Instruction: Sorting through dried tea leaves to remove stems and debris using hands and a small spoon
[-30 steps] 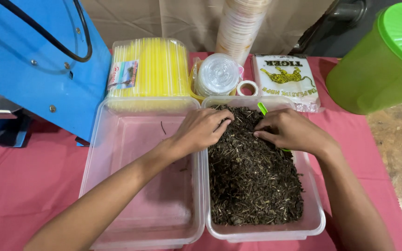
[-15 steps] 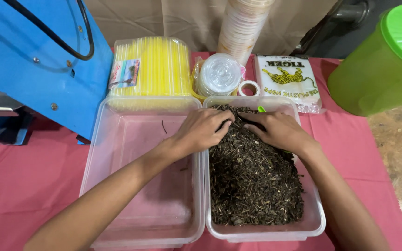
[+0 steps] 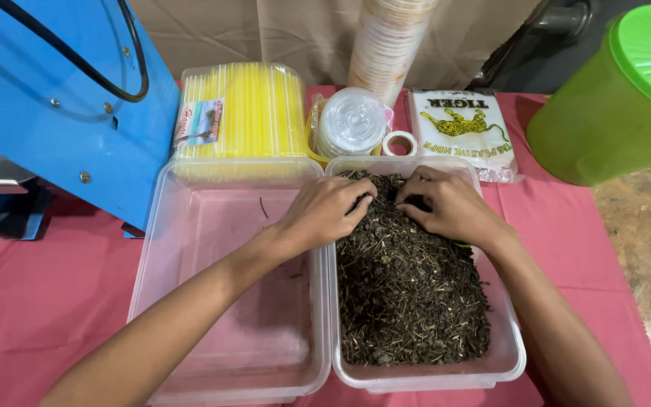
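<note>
Dried leaves (image 3: pixel 408 294): dark, twiggy, heaped in clear tub (image 3: pixel 508 360). Left hand (image 3: pixel 325 209) and right hand (image 3: pixel 450 205) dig in, fingers curled on leaves. Empty tub (image 3: pixel 227 226) left; straws (image 3: pixel 242 109) behind.

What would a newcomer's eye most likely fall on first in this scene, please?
Probably the two hands: the left hand and right hand rest on a heap of dark dried leaves at the far end of the right clear tub. Beside it, the left clear tub is nearly bare. The bright green lidded container stands far right, the blue machine far left.
</note>
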